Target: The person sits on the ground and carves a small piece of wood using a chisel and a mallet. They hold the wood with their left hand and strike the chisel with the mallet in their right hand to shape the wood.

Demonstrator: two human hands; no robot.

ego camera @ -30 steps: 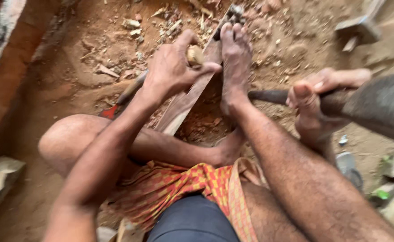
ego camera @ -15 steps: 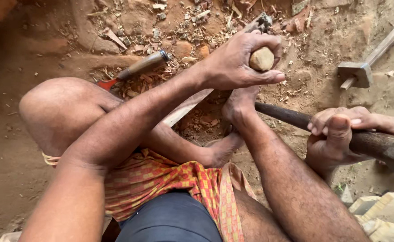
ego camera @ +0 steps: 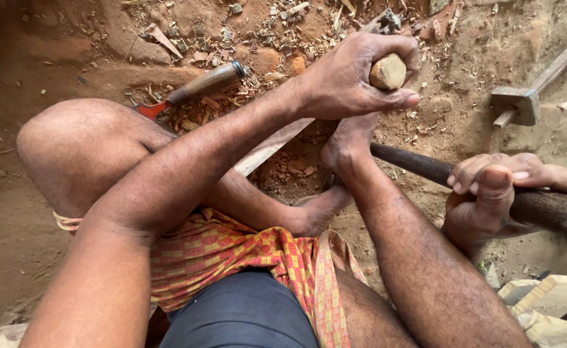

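While the person sits on bare reddish dirt ground (ego camera: 32, 212) that fills the frame, their bent knee (ego camera: 83, 148) takes the left middle and a patterned orange-and-yellow cloth (ego camera: 251, 258) with dark shorts (ego camera: 244, 319) fills the bottom centre. One foot (ego camera: 348, 145) rests at the centre on a long wooden plank (ego camera: 270, 145), which runs diagonally from the centre toward the upper right; the other foot (ego camera: 312, 209) lies just below it.

At the right edge, the right hand (ego camera: 489, 196) is wrapped tight around a thick dark wooden handle (ego camera: 419, 164), which slants from beside the centre foot down to the right margin; its head is out of view. The thumb presses along the top of the handle and the fingers curl over it.

In the upper centre, the left hand (ego camera: 354, 77) is clenched around a pale rounded wooden handle end (ego camera: 388, 71), whose tip shows between thumb and fingers. What lies below that grip is hidden by the hand, so the tool's kind cannot be told.

In the upper left, a chisel (ego camera: 196, 87) with a brown wooden handle and a reddish blade lies on the dirt, apart from both hands. In the upper right, a small mallet (ego camera: 522, 103) with a blocky head and pale shaft lies on the ground, well apart from the right hand. Wood chips (ego camera: 257, 26) are scattered across the top of the frame, and pale wooden blocks (ego camera: 547, 303) sit in the lower right corner.
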